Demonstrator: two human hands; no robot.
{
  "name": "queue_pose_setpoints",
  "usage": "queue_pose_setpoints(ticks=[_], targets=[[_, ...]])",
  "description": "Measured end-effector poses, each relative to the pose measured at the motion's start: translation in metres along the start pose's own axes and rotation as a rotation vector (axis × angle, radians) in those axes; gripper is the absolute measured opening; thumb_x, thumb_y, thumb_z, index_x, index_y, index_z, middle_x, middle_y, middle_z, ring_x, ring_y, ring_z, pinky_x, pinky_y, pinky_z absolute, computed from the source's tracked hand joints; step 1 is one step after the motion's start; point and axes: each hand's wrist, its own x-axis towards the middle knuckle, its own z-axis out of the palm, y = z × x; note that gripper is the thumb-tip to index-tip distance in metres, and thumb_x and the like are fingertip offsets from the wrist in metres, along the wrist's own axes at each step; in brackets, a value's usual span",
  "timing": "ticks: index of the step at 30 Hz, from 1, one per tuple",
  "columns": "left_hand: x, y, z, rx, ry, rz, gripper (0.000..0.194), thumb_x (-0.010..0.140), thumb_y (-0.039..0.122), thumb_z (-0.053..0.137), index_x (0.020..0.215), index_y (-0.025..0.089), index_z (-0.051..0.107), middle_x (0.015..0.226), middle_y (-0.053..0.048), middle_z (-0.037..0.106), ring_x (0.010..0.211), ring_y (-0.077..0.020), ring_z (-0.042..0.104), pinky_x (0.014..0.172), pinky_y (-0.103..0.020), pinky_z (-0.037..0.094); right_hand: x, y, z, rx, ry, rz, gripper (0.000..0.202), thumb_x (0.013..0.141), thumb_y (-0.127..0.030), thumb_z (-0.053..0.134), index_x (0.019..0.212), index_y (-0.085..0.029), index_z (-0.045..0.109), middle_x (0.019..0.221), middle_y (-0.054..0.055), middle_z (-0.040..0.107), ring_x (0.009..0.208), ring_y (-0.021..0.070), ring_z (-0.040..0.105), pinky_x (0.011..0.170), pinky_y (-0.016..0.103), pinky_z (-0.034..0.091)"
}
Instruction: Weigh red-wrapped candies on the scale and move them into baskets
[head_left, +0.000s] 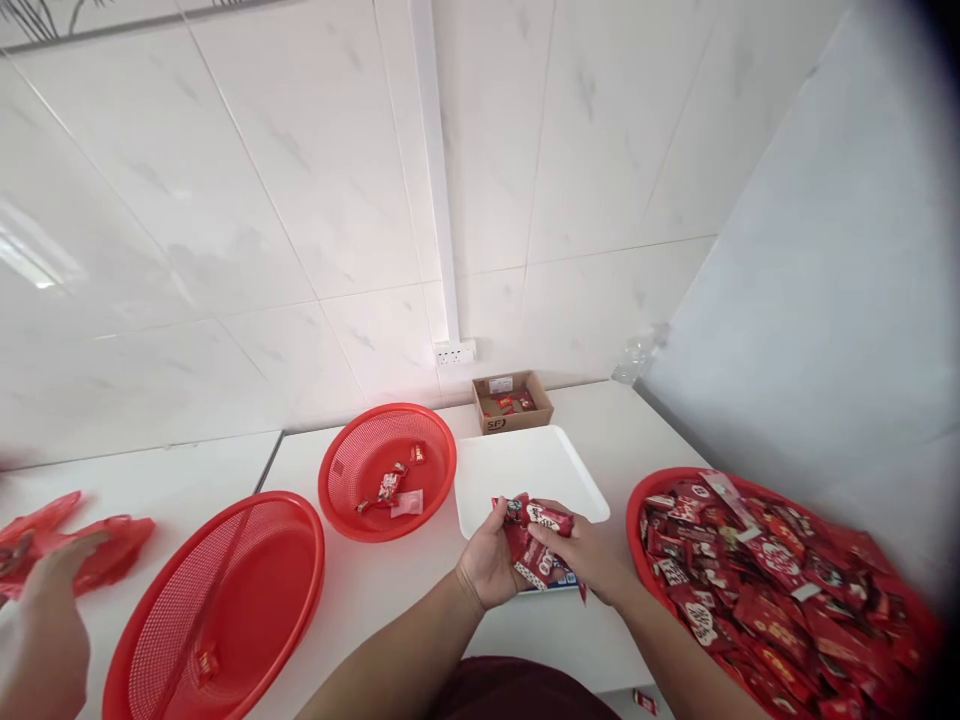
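Note:
Several red wrapped snack packets (534,552) are bunched between my two hands, over the front edge of a white tray (517,470). My left hand (487,565) is cupped round them from the left, its thumb against a small dark-red packet. With fingers curled, my right hand (581,550) grips a red packet with white lettering at the top of the bunch. Part of a blue item shows below the hands, mostly covered. To the right stands a red basket (637,500) heaped with red snack packets.
A round red basket (330,490) holds a few packets; a larger one (315,570) at the left holds one. Behind the tray sits a cardboard box (514,424) with small packets. At far left another person's hand (64,565) touches a red plastic bag (124,545). One packet (645,702) lies below the table edge.

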Motion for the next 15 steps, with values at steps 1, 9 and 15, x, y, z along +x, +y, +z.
queue_pose_setpoints(ticks=[1,9,15], targets=[[0.000,0.000,-0.001,-0.019,0.019,0.012,0.050,0.085,0.059,0.040,0.103,0.018,0.062,0.097,-0.009,0.068,0.088,-0.0224,0.064,0.085,-0.042,0.044,0.003,0.001,0.003,-0.034,0.066,-0.025,0.047,0.070,-0.052,0.060,0.105,-0.021,0.062,0.105,0.006,0.068,0.096,0.0226,0.062,0.086,0.035,0.047],[-0.005,0.002,-0.010,-0.192,0.222,0.070,0.042,0.080,0.054,0.053,0.090,0.014,0.062,0.077,-0.006,0.069,0.072,-0.0180,0.064,0.069,-0.030,0.047,0.020,0.013,0.022,0.018,0.211,0.026,0.047,0.073,-0.059,0.053,0.098,-0.020,0.062,0.094,0.007,0.070,0.091,0.0235,0.063,0.079,0.034,0.048],[-0.029,0.009,-0.026,-0.251,0.402,0.069,0.036,0.080,0.050,0.057,0.089,0.016,0.060,0.071,-0.003,0.068,0.066,-0.0146,0.064,0.059,-0.023,0.048,0.039,0.038,0.014,0.118,0.216,0.313,0.034,0.072,-0.055,0.057,0.069,-0.022,0.048,0.050,-0.006,0.048,0.042,0.0085,0.041,0.041,0.021,0.028]])
